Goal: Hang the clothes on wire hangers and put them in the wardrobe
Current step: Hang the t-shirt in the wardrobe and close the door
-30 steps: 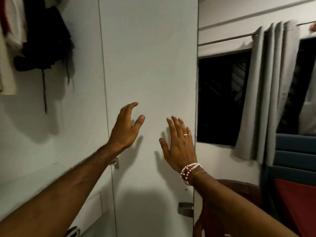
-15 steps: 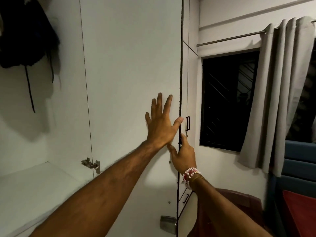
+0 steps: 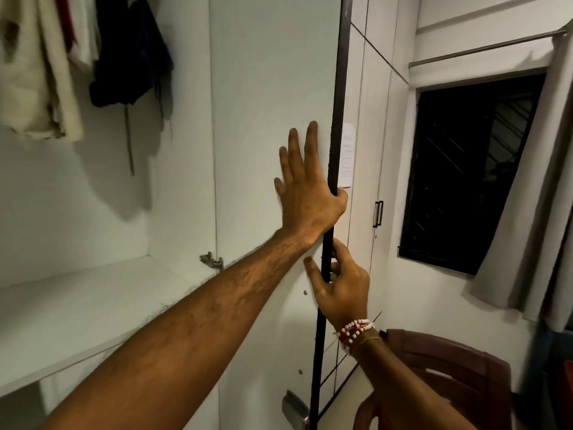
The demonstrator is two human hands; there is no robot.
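Head view: clothes [image 3: 40,66], cream and dark, hang upper left inside the white wardrobe [image 3: 93,305]. Left hand [image 3: 305,193] pressed flat on wardrobe door [image 3: 266,88], fingers spread, thumb hooked round its dark edge. Right hand [image 3: 341,283] pinches that edge below.

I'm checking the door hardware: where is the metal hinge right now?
In the head view the hinge sits left of centre on the wardrobe's inner wall, at shelf level, just above the left forearm.

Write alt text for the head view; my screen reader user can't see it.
Both hands hold an open white wardrobe door by its dark edge: left hand flat on the panel, right hand gripping lower down. Clothes hang inside at upper left.
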